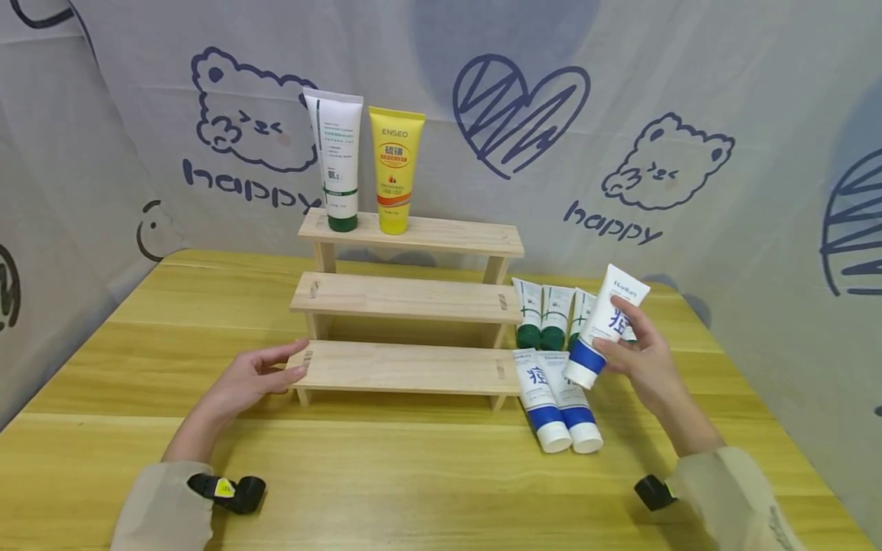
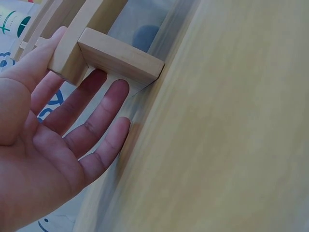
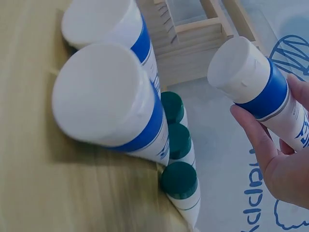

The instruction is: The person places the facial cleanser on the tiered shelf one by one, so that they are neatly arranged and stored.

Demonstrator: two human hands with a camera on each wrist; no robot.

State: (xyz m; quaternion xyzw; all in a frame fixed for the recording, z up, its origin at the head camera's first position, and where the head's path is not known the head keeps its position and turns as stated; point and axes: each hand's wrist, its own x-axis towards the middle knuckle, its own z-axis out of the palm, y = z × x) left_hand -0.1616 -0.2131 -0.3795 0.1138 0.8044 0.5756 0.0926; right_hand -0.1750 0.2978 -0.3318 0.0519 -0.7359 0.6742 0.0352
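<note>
My right hand (image 1: 644, 352) holds a white squeeze tube (image 1: 609, 321) with a blue band and white cap, thumb and fingers around its sides. The tube tilts, cap down, above two similar blue-banded tubes (image 1: 543, 402) lying on the table. My left hand (image 1: 255, 377) touches the left end of the three-step wooden display shelf (image 1: 406, 369) at its lowest step. In the left wrist view the thumb lies along the board's end, while the other fingers spread loosely beside the shelf leg (image 2: 123, 55). On the top step stand a white tube with green cap (image 1: 338, 157) and a yellow tube (image 1: 395, 168).
Several white tubes with green caps (image 1: 554, 317) lie right of the shelf, behind the blue-banded ones. The wooden table (image 1: 386, 474) ends at a patterned cloth backdrop (image 1: 427, 46). Black wrist cameras (image 1: 248, 494) are strapped at both sleeves.
</note>
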